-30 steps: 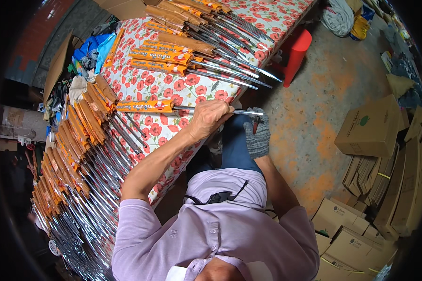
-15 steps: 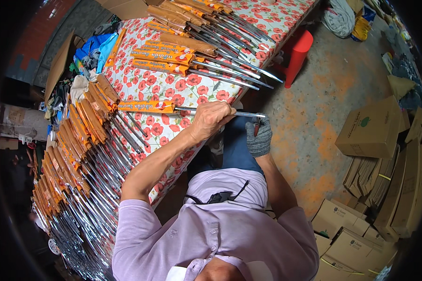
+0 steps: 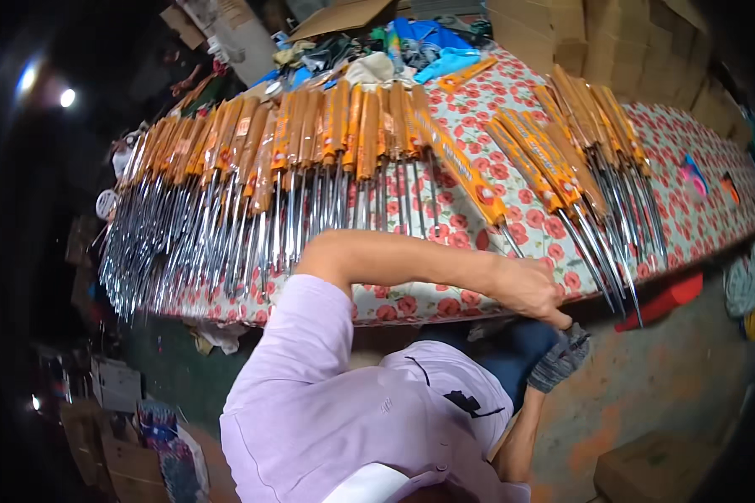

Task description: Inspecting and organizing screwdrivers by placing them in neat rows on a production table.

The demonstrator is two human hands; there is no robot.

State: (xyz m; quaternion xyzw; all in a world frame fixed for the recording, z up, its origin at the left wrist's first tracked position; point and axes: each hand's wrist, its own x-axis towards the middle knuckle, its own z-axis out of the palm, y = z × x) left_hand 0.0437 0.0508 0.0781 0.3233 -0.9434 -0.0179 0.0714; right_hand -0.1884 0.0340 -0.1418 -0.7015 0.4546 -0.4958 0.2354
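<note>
Across the table lies a long tool with a thin metal shaft and an orange-sleeved handle (image 3: 466, 174). My bare left hand (image 3: 526, 287) is closed round its shaft near the table's front edge. Just below is my right hand (image 3: 562, 360) in a grey knitted glove, its fingers curled close to the left fingertips. What the right fingers hold is hidden, and the shaft's far end cannot be made out. To the left lies a long row of similar tools (image 3: 306, 134), handles away from me. A smaller bunch of them (image 3: 537, 155) lies to the right.
A red-flowered tablecloth (image 3: 419, 306) covers the table. Crumpled blue plastic and cloths (image 3: 432, 50) lie at the back. A red stool (image 3: 667, 302) stands under the right edge. Cardboard boxes (image 3: 658, 465) are on the floor at lower right, and scissors (image 3: 694, 176) lie far right.
The view has swung left, showing more of the long row. My left hand still grips the shaft. The small dark-red item seen in my gloved hand is now hidden.
</note>
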